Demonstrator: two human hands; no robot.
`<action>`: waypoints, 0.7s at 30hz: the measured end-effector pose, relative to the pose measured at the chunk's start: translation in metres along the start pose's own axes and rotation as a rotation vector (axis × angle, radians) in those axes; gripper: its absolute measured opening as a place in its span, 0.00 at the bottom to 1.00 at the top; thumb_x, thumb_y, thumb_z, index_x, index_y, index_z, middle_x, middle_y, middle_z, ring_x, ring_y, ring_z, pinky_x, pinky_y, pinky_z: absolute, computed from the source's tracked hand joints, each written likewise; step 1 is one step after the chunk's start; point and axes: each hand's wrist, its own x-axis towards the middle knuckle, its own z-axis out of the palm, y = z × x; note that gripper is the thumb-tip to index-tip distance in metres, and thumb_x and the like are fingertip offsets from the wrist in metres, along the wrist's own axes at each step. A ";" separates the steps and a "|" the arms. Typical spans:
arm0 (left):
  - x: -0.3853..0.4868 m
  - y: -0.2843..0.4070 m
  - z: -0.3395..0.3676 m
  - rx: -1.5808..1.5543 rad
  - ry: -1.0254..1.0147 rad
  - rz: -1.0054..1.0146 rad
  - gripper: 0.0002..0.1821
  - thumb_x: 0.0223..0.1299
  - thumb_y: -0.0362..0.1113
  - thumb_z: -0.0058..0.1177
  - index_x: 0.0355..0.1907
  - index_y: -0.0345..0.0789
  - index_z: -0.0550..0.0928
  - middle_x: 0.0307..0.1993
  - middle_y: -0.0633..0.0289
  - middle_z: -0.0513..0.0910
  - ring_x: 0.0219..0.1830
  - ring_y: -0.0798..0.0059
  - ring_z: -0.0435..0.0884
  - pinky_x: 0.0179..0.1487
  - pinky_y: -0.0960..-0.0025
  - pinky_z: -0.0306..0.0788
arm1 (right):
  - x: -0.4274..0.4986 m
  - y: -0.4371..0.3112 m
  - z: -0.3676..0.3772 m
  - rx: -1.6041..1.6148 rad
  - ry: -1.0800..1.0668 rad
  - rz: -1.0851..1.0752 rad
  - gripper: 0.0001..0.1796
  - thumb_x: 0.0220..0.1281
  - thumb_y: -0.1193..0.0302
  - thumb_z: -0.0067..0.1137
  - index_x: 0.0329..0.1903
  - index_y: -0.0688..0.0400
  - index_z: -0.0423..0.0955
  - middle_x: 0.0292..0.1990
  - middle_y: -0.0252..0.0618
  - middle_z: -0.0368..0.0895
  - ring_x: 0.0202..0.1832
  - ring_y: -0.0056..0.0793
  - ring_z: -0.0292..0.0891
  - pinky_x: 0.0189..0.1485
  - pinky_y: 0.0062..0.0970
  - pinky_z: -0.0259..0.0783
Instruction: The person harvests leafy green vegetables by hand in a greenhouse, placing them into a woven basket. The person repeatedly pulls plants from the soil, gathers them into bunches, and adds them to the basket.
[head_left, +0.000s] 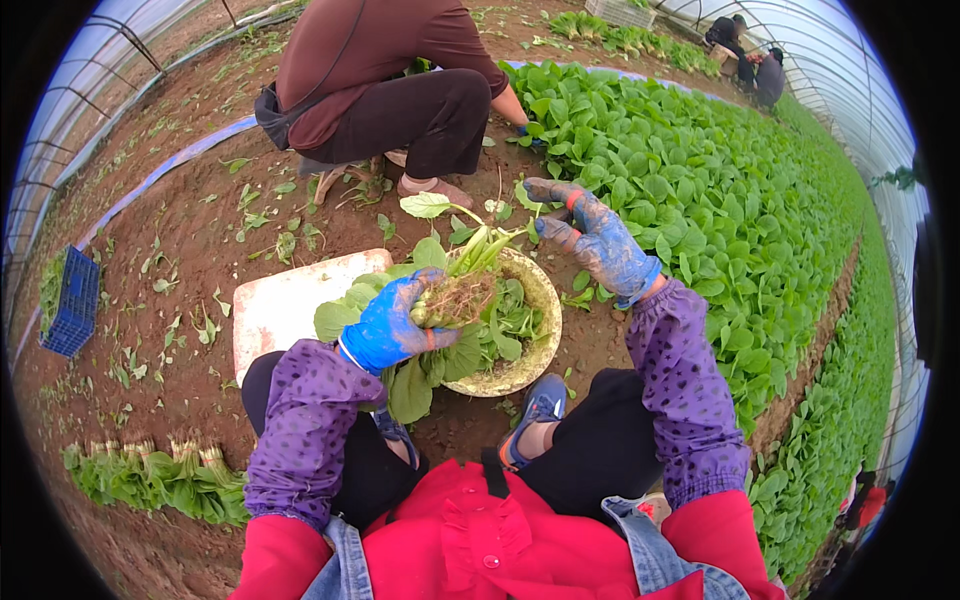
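Note:
My left hand (397, 319), in a soiled blue glove, grips a bunch of leafy greens (457, 300) by the stems, with the brown roots facing right and the broad leaves hanging left and down. The bunch is over a round, stained basin (541, 360) that holds loose leaves (517, 315). Up and to the right, my right hand (600, 240) is raised in a muddy blue glove with orange bands on its fingers. Its fingers are apart and no plant is seen in them. A pale rectangular board (277, 307) lies left of the basin, partly behind the bunch and my left hand.
A dense bed of greens (697, 187) runs along the right. Ahead, a co-worker (397, 82) sits low with one gloved hand at the bed's edge. Tied bunches (165, 480) lie at the lower left, below a blue crate (71, 300). Two people (750, 64) are far off.

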 end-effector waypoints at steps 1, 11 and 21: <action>0.000 0.001 0.001 0.126 0.056 0.055 0.33 0.39 0.38 0.70 0.51 0.32 0.72 0.46 0.55 0.78 0.49 0.66 0.77 0.54 0.67 0.68 | 0.001 0.000 0.003 0.048 -0.017 0.014 0.28 0.60 0.71 0.56 0.63 0.58 0.61 0.54 0.38 0.69 0.50 0.23 0.68 0.50 0.25 0.68; -0.003 0.014 0.002 0.213 -0.010 0.034 0.34 0.38 0.41 0.70 0.51 0.34 0.72 0.48 0.50 0.76 0.51 0.55 0.75 0.55 0.63 0.68 | 0.004 0.010 0.015 0.561 -0.179 0.281 0.19 0.60 0.62 0.58 0.50 0.58 0.70 0.38 0.30 0.77 0.36 0.16 0.71 0.40 0.20 0.69; 0.004 0.001 0.003 0.344 0.106 0.129 0.33 0.35 0.38 0.70 0.48 0.33 0.73 0.49 0.49 0.75 0.50 0.53 0.75 0.53 0.63 0.69 | 0.011 0.016 0.018 0.180 0.371 -0.108 0.07 0.56 0.79 0.56 0.39 0.64 0.74 0.33 0.35 0.79 0.35 0.20 0.74 0.40 0.23 0.72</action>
